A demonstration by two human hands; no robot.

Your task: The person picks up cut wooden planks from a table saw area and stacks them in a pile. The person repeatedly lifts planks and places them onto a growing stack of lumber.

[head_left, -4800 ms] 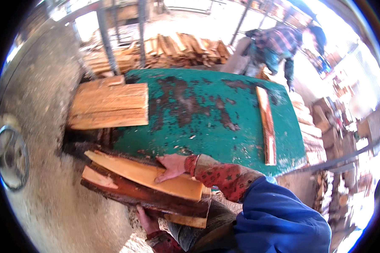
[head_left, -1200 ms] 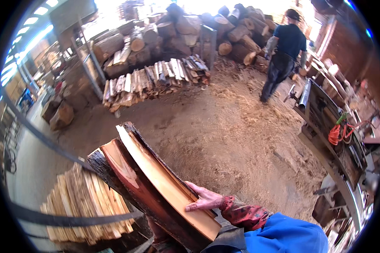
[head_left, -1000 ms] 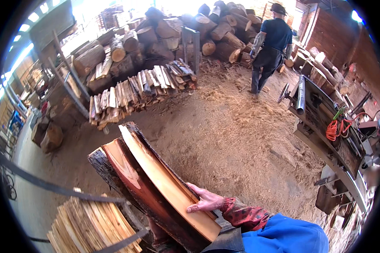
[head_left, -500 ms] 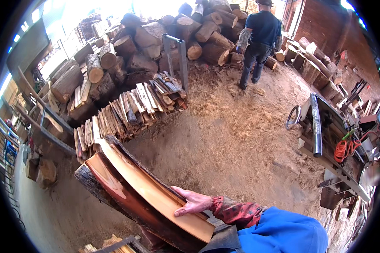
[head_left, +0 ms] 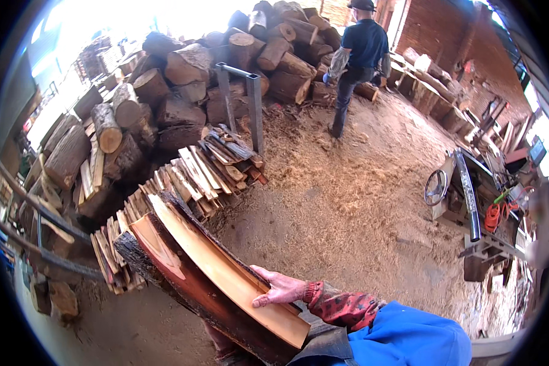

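1. The pale slab (head_left: 227, 262) is held aslant in front of the body by the right hand (head_left: 279, 288); its thumb is pressed on the smooth face and its fingers (head_left: 261, 272) are laid toward the bark-covered edge.
2. A reddish slab (head_left: 204, 293) is carried alongside, at the left of the pale one.
3. The left hand (head_left: 221, 341) is mostly hidden beneath the slabs; how its fingers are set cannot be told.
4. Beyond the slabs' far ends, split wood (head_left: 192, 172) is stacked before piled logs (head_left: 189, 66).
5. On the littered floor (head_left: 335, 244), a person (head_left: 361, 52) in dark clothes is seen.
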